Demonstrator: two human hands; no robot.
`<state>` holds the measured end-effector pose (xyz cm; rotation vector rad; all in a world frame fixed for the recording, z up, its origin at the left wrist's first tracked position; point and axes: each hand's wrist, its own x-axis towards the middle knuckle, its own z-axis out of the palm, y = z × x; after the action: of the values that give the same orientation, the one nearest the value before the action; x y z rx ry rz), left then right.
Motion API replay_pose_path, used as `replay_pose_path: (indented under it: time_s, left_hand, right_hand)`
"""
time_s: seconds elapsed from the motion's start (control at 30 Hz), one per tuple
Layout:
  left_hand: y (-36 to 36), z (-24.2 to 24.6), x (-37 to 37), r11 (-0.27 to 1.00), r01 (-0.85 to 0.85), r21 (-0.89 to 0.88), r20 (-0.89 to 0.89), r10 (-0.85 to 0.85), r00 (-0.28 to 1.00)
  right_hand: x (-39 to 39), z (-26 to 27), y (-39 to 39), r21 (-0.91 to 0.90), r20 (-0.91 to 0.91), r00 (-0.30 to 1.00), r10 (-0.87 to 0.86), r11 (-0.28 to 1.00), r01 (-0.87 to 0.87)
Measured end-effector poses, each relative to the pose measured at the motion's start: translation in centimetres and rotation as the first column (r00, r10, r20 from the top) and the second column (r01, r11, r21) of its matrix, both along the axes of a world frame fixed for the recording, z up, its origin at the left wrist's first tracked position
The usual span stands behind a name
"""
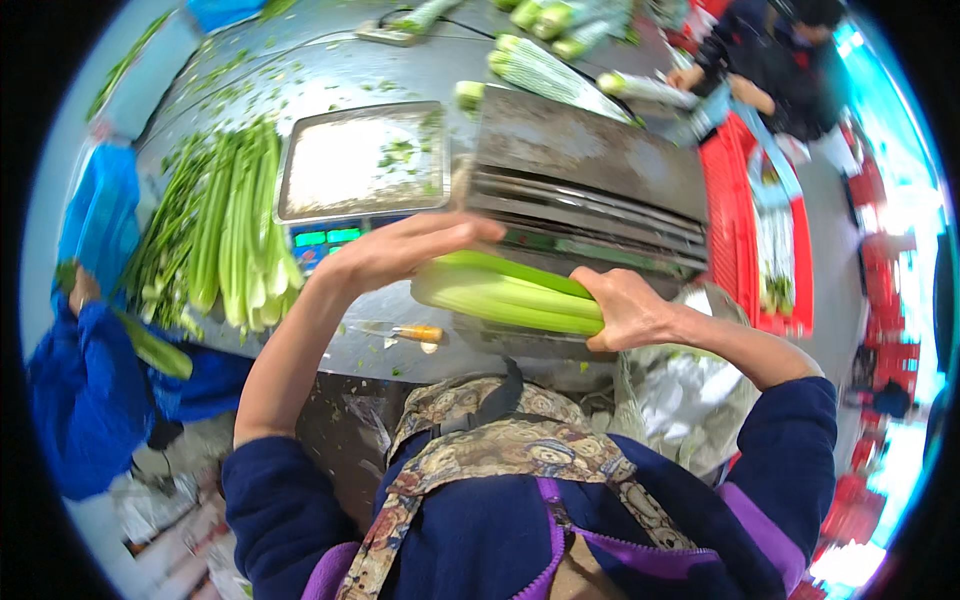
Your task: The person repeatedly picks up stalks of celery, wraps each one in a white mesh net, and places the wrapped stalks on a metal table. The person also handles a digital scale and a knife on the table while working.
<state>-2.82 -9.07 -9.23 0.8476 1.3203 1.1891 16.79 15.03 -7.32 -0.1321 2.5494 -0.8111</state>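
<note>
A trimmed bunch of celery [517, 296] lies sideways in the air before me, its left end blurred. My right hand [626, 307] grips the bunch at its right end, thumb on top. At the other end, my left hand [420, 251] is held flat with fingers stretched out, over or against the upper edge; whether the palm touches cannot be told. Below my left hand, a knife with an orange handle [418, 332] rests on the metal table [337, 356]. Directly beyond the celery stands a metal machine with long slots [592, 142].
A digital scale [360, 157] with scattered leaves adjoins a pile of celery [232, 225]. Net-sleeved bunches [555, 71] lie at the back. Red crates [799, 262] and a coworker [787, 67] are right. Another person in a blue sleeve [101, 382] holds a stalk at left.
</note>
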Motion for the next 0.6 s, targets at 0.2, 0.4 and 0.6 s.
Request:
replay_pose_path:
  time_s: [0.2, 0.4, 0.6]
  left_hand:
    - [4.7, -3.6, 6.5, 0.992, -0.065, -0.104, 0.193, 0.084, 0.978]
    - [12.1, -5.3, 12.4, 0.95, -0.243, -0.198, 0.307, 0.296, 0.905]
    - [23.3, -5.4, 17.4, 0.954, 0.22, -0.202, 0.136, -0.195, 0.971]
  right_hand:
    - [10.1, -4.0, -0.7, -0.463, 0.346, 0.901, -0.261, 0.788, 0.406]
    - [17.7, -7.1, -2.6, -0.635, 0.558, 0.695, -0.454, 0.305, 0.71]
    - [24.0, -7.2, -4.2, -0.573, 0.536, 0.397, -0.745, 0.024, 0.819]
